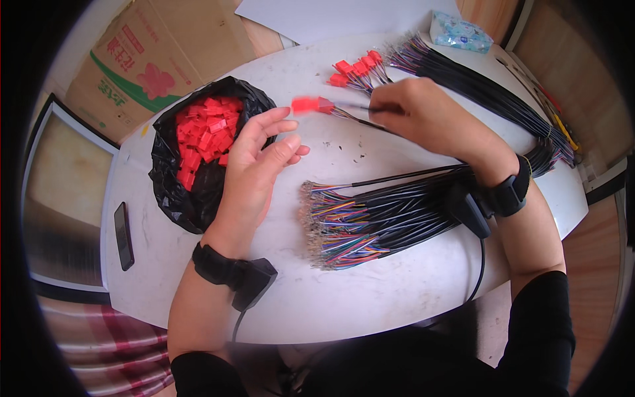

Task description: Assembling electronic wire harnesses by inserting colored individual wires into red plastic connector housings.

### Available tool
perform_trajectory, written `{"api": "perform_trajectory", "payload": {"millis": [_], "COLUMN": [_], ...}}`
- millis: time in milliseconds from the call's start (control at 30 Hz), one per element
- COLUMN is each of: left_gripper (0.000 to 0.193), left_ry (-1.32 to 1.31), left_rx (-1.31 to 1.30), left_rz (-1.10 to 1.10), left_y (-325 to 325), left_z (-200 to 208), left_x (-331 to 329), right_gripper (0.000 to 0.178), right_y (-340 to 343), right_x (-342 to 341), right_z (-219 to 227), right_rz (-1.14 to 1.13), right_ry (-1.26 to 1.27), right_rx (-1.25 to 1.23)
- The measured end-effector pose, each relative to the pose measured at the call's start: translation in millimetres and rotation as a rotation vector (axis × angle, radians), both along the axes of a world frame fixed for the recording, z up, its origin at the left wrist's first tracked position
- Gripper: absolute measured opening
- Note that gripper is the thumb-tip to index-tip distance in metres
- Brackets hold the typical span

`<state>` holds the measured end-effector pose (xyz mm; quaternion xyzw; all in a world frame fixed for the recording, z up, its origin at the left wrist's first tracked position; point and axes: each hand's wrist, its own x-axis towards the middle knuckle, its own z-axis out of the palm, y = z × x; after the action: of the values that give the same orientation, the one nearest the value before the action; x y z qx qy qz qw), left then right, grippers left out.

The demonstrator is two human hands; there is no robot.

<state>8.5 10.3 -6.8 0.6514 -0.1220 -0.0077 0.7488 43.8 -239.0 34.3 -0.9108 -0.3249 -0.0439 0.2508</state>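
My right hand [413, 112] pinches a black cable whose coloured wires lead into a red plastic connector [311, 105], slightly blurred. Just left of that connector is my left hand [261, 149], fingers apart and holding nothing I can see. Beside it, a black plastic bag [169, 192] stands with its mouth wide, full of loose red connector housings [208, 129]. A thick bundle of black cables [403, 212] lies below my hands, its stripped ends showing coloured wires with metal tips. Several cables with red connectors fitted [360, 68] rest behind my right hand.
Another long bundle of black cables [483, 89] runs along the table's right side, near some tools [562, 129]. A blue-and-white soft pack [460, 32] sits at the back right. A dark phone [124, 236] lies at the left; a cardboard box [152, 59] stands behind the bag.
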Motion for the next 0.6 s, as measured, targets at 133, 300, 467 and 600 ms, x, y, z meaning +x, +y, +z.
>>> {"api": "perform_trajectory", "payload": {"millis": [133, 300, 467, 600], "left_gripper": [0.031, 0.026, 0.022, 0.020], "left_ry": [0.047, 0.029, 0.009, 0.008], "left_rx": [-0.011, 0.090, 0.107, 0.119], "left_rz": [0.032, -0.022, -0.016, -0.035], "left_y": [0, 5, 5, 3], "left_z": [-1, -4, -7, -7], "left_x": [0, 2, 3, 3], "right_gripper": [0.024, 0.022, 0.024, 0.025], "right_y": [-13, -32, -24, -21], "right_x": [13, 11, 5, 13], "right_z": [0, 24, 12, 7], "right_rz": [-0.156, -0.117, 0.012, -0.170], "right_ry": [-0.219, 0.143, 0.667, 0.381], "right_rx": [0.037, 0.023, -0.044, -0.156]}}
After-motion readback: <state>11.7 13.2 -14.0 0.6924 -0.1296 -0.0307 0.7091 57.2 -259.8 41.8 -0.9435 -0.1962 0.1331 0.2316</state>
